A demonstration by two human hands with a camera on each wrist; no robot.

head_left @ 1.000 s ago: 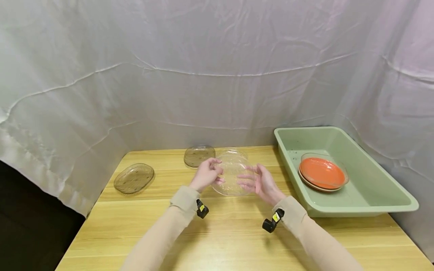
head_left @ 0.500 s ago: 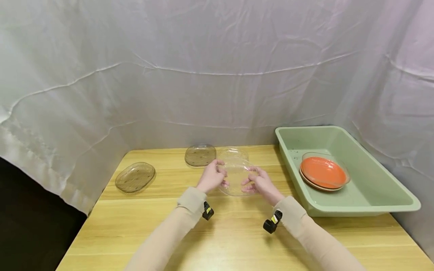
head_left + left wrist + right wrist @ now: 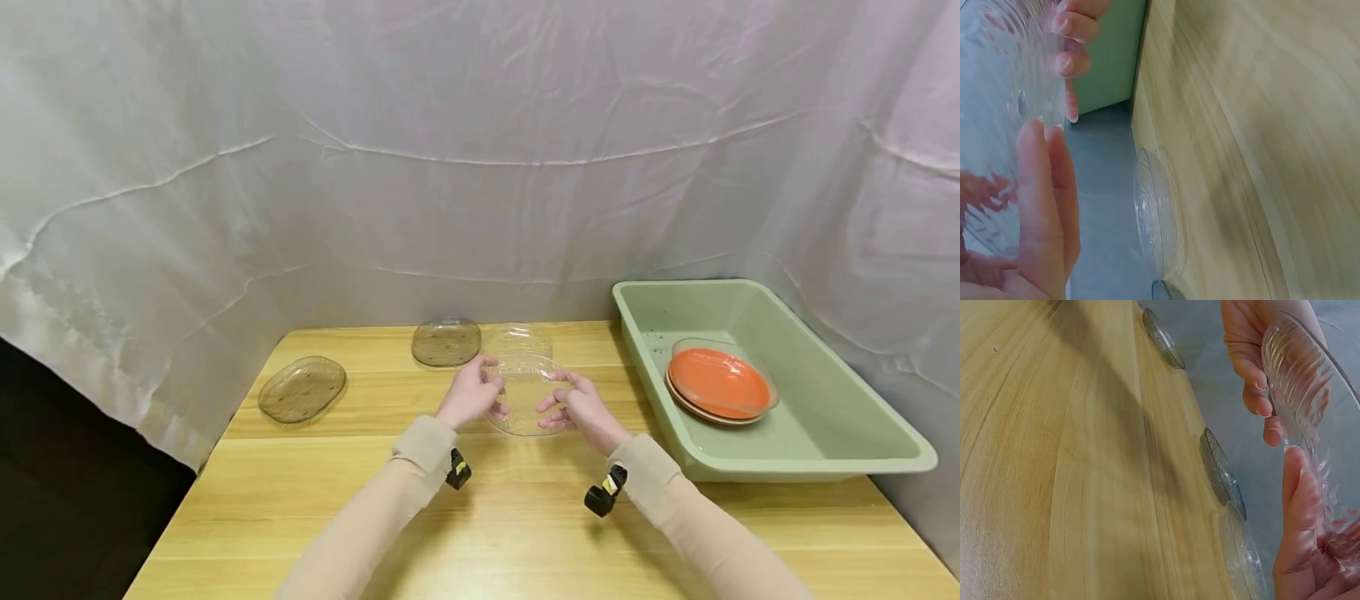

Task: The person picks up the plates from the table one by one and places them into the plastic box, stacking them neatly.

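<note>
Hands (image 3: 468,395) (image 3: 588,412), a probably glass plate (image 3: 523,393) between.

A light yellow-brown wooden desk (image 3: 247,508) is supporting these things. Towards its left side, a brown-tinted, rounded glass plate (image 3: 302,389) is lying flat. A second brown-tinted, rounded glass plate (image 3: 446,342) is lying near the far edge, and just to its right a clear, ribbed glass dish (image 3: 517,337) is resting. On the right, a light green rectangular plastic basin (image 3: 817,467) is standing; inside, a round orange plate (image 3: 716,383) is lying in a stack, a transparent glass rim (image 3: 753,360) showing around it. Behind, a wrinkled silver-grey cloth curtain (image 3: 480,225) is hanging.
</note>
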